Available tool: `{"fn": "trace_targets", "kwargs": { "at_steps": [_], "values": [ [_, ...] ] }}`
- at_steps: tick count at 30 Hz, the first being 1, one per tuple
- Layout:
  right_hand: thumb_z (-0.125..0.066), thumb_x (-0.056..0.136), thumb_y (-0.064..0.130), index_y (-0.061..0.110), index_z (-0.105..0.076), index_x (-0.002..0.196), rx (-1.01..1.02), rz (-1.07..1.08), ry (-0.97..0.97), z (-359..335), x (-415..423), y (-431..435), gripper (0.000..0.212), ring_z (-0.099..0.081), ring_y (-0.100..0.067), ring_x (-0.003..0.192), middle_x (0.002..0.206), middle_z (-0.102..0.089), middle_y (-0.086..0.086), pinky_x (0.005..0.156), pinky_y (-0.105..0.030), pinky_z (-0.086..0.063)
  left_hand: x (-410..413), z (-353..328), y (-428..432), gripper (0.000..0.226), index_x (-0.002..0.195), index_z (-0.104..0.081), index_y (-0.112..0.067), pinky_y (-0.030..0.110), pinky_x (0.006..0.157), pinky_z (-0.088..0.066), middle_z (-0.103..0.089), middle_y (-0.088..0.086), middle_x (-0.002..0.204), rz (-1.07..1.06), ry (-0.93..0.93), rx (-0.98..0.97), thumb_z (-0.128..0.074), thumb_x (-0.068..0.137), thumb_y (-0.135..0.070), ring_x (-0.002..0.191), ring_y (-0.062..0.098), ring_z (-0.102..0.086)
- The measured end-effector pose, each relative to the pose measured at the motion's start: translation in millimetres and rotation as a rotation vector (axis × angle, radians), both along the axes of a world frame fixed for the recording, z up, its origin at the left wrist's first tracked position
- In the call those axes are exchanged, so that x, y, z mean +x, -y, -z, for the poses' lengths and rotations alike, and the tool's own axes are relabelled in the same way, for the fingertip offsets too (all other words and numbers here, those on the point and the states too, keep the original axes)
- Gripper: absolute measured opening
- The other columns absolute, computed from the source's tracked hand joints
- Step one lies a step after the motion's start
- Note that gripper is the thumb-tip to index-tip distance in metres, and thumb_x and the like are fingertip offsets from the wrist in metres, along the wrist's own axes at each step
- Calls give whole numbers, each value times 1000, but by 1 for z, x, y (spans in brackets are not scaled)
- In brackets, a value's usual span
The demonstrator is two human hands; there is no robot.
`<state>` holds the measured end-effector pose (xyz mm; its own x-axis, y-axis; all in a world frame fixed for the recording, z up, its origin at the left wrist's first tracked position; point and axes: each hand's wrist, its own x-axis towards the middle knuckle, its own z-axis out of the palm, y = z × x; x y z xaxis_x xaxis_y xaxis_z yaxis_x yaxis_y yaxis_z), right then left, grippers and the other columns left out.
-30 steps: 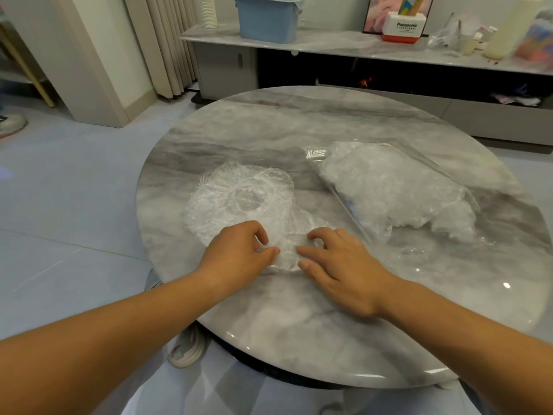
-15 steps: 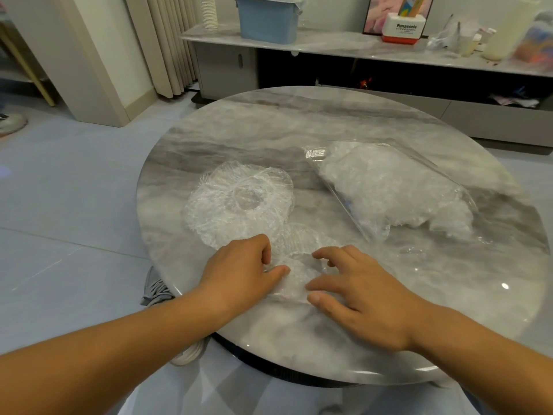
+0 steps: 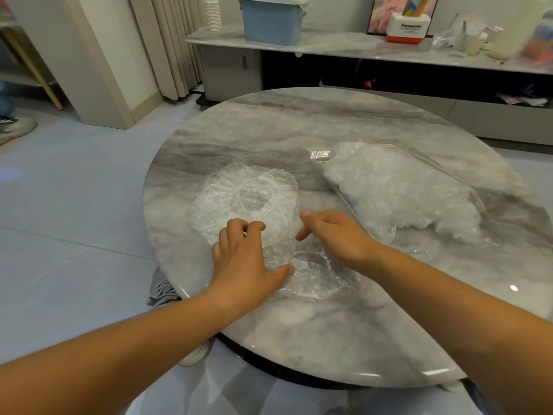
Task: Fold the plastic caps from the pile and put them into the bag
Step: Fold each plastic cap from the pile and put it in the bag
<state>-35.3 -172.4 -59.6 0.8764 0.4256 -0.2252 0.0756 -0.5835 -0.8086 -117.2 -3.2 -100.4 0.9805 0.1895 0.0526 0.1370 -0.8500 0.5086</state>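
Observation:
A pile of crinkled clear plastic caps [image 3: 248, 199] lies left of centre on the round marble table [image 3: 359, 333]. One cap [image 3: 317, 277] lies flat, apart from the pile, nearer the front edge. My left hand [image 3: 242, 262] has its fingers curled into the plastic where this cap meets the pile. Its thumb is spread out and rests on the cap. My right hand [image 3: 335, 235] lies over the cap's far right edge, its thumb and forefinger straight and parted and touching the film. A clear bag [image 3: 398, 190] holding white folded caps lies to the right, its mouth facing me.
Past the table runs a low marble-topped cabinet [image 3: 329, 46] bearing a blue bin [image 3: 272, 22], paper cups and a white box. A grey shoe [image 3: 161, 289] shows on the tiled floor under the table's left edge. Curtains hang at the back left.
One cap was dragged off the pile towards the near edge. Both hands then moved away from me to the cap's far side, and the left thumb spread out over it.

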Motion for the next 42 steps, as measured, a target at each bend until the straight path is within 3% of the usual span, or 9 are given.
{"fn": "trace_targets", "kwargs": {
  "at_steps": [5, 9, 17, 23, 26, 30, 34, 37, 42],
  "values": [
    [-47, 106, 40, 10, -78, 83, 225, 70, -41, -6, 0, 3, 50, -66, 1, 78, 82, -75, 6, 78, -18, -46, 1, 3, -3, 82, 141, -33, -28, 27, 106, -17, -24, -6, 134, 5, -18, -22, -71, 77, -64, 128, 15, -26],
    [-47, 106, 38, 13, -79, 87, 279, -4, 25, -10, -13, 11, 45, -72, -14, 88, 94, -77, -1, 92, -31, -52, 0, 3, -5, 82, 140, -34, -29, 25, 103, -16, -23, -8, 131, 24, 4, -30, -71, 76, -64, 126, 13, -25],
    [-42, 96, 55, 26, -72, 112, -149, -431, 448, 1, -59, 45, 44, -62, -3, 98, 100, -72, 14, 95, -31, -44, -13, -14, -23, 68, 137, -41, -35, 29, 110, -26, -27, -14, 126, 290, -64, -22, -65, 81, -65, 120, 7, -30],
    [-33, 99, 61, 36, -58, 135, -320, -574, 469, 11, -81, 57, 50, -49, 2, 113, 120, -60, 22, 104, -27, -33, -27, -36, -32, 83, 142, -39, -39, 26, 104, -37, -40, -17, 127, 384, -232, 141, -48, 75, -87, 119, 6, -43],
    [-27, 101, 62, 39, -57, 135, -403, -602, 496, 10, -87, 54, 51, -44, -1, 111, 118, -51, 21, 103, -28, -30, -24, -45, -24, 73, 119, -53, -35, 26, 78, -48, -56, -16, 101, 222, -329, 87, -43, 73, -90, 91, 4, -57],
    [-25, 101, 63, 40, -50, 140, -453, -609, 526, 12, -93, 50, 52, -39, -5, 104, 114, -46, 15, 102, -29, -28, -19, -39, -13, 48, 89, -59, -28, 27, 73, -51, -65, -12, 84, 133, -375, 17, -58, 80, -76, 77, 5, -61],
    [-25, 101, 64, 35, -57, 131, -486, -615, 560, 12, -99, 50, 52, -40, -10, 108, 117, -44, 12, 106, -33, -26, -15, -33, -17, 45, 70, -49, -16, 26, 55, -47, -55, -6, 61, 59, -422, -207, -70, 85, -53, 54, 11, -56],
    [-27, 102, 61, 25, -60, 128, -493, -630, 583, 14, -104, 50, 55, -38, -16, 123, 141, -40, 5, 109, -32, -23, -15, -33, -16, 41, 67, -47, -15, 27, 50, -50, -50, -2, 53, 8, -428, -477, -72, 89, -38, 48, 13, -54],
    [-38, 101, 56, 18, -53, 135, -374, -654, 552, 20, -105, 47, 53, -42, -15, 121, 148, -40, 4, 107, -32, -36, -19, -37, -5, 27, 76, -55, -12, 30, 55, -54, -60, 6, 67, -64, -424, -937, -68, 94, -28, 57, 14, -62]
  ]
}}
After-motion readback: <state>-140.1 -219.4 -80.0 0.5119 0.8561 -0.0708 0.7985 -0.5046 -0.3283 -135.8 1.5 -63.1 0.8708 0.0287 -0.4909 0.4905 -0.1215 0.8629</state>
